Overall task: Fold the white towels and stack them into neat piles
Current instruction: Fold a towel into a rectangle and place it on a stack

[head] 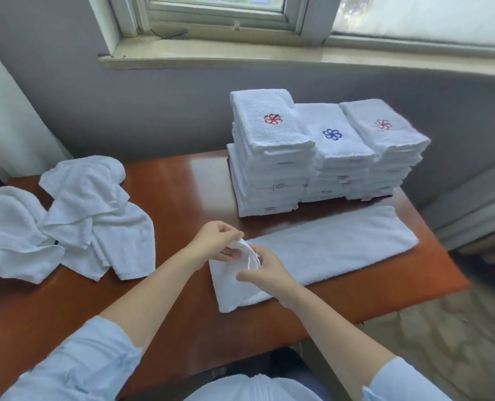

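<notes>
Head view: towel corner (250, 256) partly behind left hand (215, 243), right hand (266, 274)

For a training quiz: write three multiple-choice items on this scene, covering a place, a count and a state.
1. Where is the unfolded heap? A) left end of the table B) windowsill C) floor
2. How many folded stacks stand on it? A) two B) three C) five
3. What are the left hand and right hand doing? A) resting flat B) pinching the end of the long towel C) lifting a stack
Answers: A, it lies crumpled there; B, three stand side by side; B, fingers curl on its raised end.
</notes>
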A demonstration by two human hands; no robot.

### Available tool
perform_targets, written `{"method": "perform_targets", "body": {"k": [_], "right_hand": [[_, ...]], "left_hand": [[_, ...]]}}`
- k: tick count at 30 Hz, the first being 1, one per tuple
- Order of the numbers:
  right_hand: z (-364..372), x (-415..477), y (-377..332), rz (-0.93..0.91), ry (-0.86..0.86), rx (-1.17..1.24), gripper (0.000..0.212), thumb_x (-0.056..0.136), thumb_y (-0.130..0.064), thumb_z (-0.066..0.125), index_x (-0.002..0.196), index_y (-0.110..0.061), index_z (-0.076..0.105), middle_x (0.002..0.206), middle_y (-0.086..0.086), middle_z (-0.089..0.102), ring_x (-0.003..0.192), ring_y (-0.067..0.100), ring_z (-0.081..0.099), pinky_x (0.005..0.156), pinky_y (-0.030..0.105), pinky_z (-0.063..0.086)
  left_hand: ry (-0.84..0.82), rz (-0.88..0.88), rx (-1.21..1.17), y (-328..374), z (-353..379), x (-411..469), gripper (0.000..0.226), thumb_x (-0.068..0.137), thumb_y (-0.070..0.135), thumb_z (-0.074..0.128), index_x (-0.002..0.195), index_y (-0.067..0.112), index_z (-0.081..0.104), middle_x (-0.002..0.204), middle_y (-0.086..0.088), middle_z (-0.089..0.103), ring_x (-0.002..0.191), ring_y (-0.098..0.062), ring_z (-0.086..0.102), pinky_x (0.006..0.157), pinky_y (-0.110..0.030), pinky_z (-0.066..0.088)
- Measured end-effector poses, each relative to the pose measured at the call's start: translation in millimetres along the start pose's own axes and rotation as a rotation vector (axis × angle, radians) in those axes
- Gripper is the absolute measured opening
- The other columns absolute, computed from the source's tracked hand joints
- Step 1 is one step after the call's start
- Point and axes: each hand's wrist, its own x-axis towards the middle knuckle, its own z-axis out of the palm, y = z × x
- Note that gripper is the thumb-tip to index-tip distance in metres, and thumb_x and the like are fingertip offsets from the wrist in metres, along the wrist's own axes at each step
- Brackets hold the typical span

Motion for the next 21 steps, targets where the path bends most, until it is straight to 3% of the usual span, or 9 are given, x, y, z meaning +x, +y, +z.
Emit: {"method": "perform_targets", "body": {"k": [2,6,10,13,16,18,21], "right_hand": [[-21,-4,8,0.009,0.116,0.013,0.042,0.078,-0.011,0.063,0.114,-0.031,0.058,0.105,-0.002,0.063,0.088,0.009,0.061,0.071,0.023,0.05],[-60,-2,22,0.013,0.277,0.049,0.027,0.081,-0.006,0.055,0.102,-0.022,0.061,0.086,-0.004,0.061,0.07,0.009,0.054,0.062,0.021,0.042],[-93,4,38,0.028,0.315,0.073,0.023,0.08,-0.005,0.051,0.099,-0.016,0.06,0.082,0.001,0.058,0.068,0.014,0.049,0.062,0.026,0.04],[-117,10,53,0.043,0.318,0.068,0.022,0.081,-0.006,0.05,0.097,-0.018,0.058,0.082,0.0,0.057,0.067,0.013,0.049,0.061,0.025,0.04],[-139,18,68,0.056,0.305,0.048,0.029,0.081,-0.006,0.049,0.096,-0.029,0.057,0.088,-0.002,0.062,0.069,0.011,0.053,0.06,0.022,0.043],[-151,26,77,0.07,0.27,0.022,0.035,0.082,-0.006,0.049,0.1,-0.035,0.055,0.095,-0.002,0.063,0.073,0.01,0.057,0.06,0.021,0.045],[-166,36,90,0.111,0.204,-0.13,0.049,0.085,-0.01,0.053,0.129,-0.029,0.046,0.098,-0.006,0.059,0.081,0.013,0.061,0.065,0.027,0.05]], "left_hand": [[-0.004,0.011,0.008,12,22,7,0.021,0.093,0.028,0.065,0.103,0.009,0.064,0.089,-0.008,0.075,0.072,-0.019,0.075,0.062,-0.028,0.059],[0.004,0.058,-0.01,28,64,21,0.025,0.097,0.031,0.059,0.109,0.009,0.062,0.083,-0.009,0.073,0.072,-0.018,0.072,0.066,-0.027,0.058],[-0.009,0.166,0.032,28,99,35,0.032,0.099,0.029,0.053,0.128,0.016,0.057,0.104,-0.004,0.07,0.077,-0.009,0.068,0.066,-0.014,0.051],[0.04,0.224,0.098,20,119,43,0.043,0.1,0.029,0.051,0.142,0.026,0.046,0.12,0.002,0.061,0.097,-0.009,0.062,0.087,-0.023,0.05],[0.147,0.24,0.266,5,134,47,0.038,0.1,0.028,0.047,0.138,0.033,0.048,0.126,0.011,0.053,0.106,-0.002,0.054,0.086,-0.023,0.046],[0.212,0.27,0.417,-9,144,46,0.037,0.099,0.024,0.045,0.135,0.033,0.051,0.13,0.012,0.051,0.114,-0.004,0.051,0.091,-0.024,0.044],[0.306,0.327,0.759,-31,163,45,0.04,0.098,0.022,0.048,0.138,0.027,0.051,0.143,0.005,0.045,0.135,-0.015,0.037,0.11,-0.028,0.028]]}}
